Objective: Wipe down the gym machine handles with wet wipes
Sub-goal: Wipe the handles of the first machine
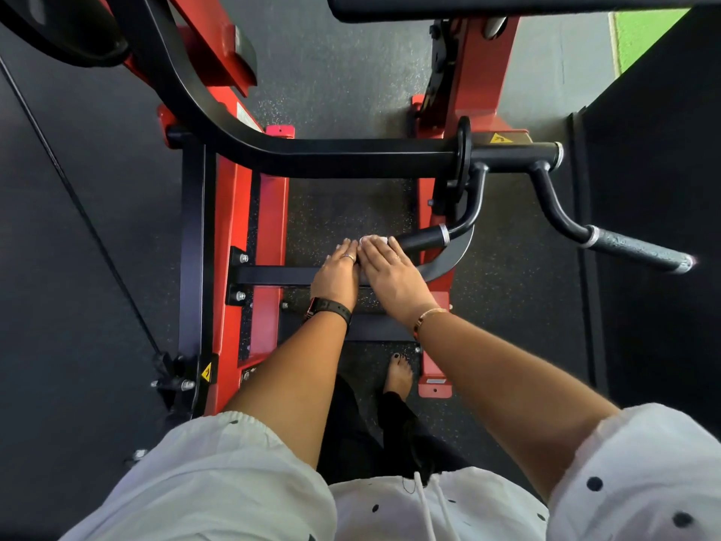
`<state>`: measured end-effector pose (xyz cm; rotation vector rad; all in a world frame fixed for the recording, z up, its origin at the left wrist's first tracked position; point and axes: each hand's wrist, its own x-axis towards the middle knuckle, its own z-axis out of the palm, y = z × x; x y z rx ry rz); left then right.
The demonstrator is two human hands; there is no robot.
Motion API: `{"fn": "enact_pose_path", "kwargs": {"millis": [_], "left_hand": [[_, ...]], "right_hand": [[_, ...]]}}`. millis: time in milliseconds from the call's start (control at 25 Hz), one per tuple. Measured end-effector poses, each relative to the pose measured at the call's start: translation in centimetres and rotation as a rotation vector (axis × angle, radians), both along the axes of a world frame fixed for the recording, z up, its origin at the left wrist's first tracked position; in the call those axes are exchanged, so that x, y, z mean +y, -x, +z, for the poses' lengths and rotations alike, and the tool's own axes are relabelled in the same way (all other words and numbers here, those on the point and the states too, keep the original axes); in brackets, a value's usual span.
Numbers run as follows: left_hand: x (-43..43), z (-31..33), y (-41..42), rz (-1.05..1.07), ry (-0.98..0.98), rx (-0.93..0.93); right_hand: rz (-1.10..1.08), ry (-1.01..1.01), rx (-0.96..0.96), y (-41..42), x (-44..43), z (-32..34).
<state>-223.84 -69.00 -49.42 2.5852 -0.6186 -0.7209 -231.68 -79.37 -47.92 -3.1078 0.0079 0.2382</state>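
Observation:
A black gym machine handle point(423, 239) runs from a curved arm toward me, and both my hands meet at its near end. My right hand point(390, 273) lies over the handle, fingers wrapped on a white wet wipe point(373, 240) that peeks out at the fingertips. Just left of it, my left hand point(335, 273) has its fingers touching the handle's end beside the wipe. Most of the wipe and the handle's tip are hidden under the hands. A second, textured grey handle point(640, 252) sticks out untouched to the right.
The red machine frame point(249, 244) and a black crossbar point(351, 150) surround the hands. A black pad point(468, 5) hangs above. My bare foot point(398, 374) stands on speckled rubber floor point(343, 212). A black weight plate point(58, 29) sits top left.

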Motion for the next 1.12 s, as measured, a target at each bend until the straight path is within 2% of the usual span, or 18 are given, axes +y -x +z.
{"fn": "enact_pose_path", "kwargs": {"millis": [120, 240, 320, 400, 480, 640, 720, 800, 960, 1120], "left_hand": [[0.0, 0.3, -0.2, 0.003, 0.021, 0.020], [-0.2, 0.6, -0.2, 0.011, 0.041, 0.046], [-0.1, 0.7, -0.4, 0.005, 0.023, 0.047], [-0.1, 0.7, -0.7, -0.021, -0.008, 0.036], [-0.1, 0.8, -0.7, -0.026, -0.028, 0.027], [0.0, 0.7, -0.8, -0.033, -0.031, 0.015], [-0.1, 0.6, -1.0, -0.044, -0.018, 0.045], [-0.2, 0.7, -1.2, -0.064, -0.026, 0.066], [-0.3, 1.1, -0.5, -0.238, -0.080, -0.083], [-1.2, 1.2, 1.1, -0.502, -0.218, -0.198]], "right_hand": [[0.027, 0.012, 0.022, 3.1, -2.9, 0.1], [-0.228, 0.004, -0.015, 4.2, -5.8, 0.9], [-0.311, 0.009, 0.028, 2.3, -5.3, 1.2], [-0.302, -0.027, 0.054, -0.4, -3.1, 1.4], [-0.206, -0.052, 0.090, -2.1, -0.4, 1.3], [-0.053, -0.157, 0.024, 0.2, -1.2, 0.7], [-0.106, -0.171, -0.039, 2.2, -4.7, 0.9], [-0.249, -0.131, -0.038, 3.3, -8.1, 0.9], [-0.393, -0.105, -0.008, 0.7, -7.1, 0.5], [-0.194, -0.140, 0.047, 0.6, -4.2, 0.9]]}}
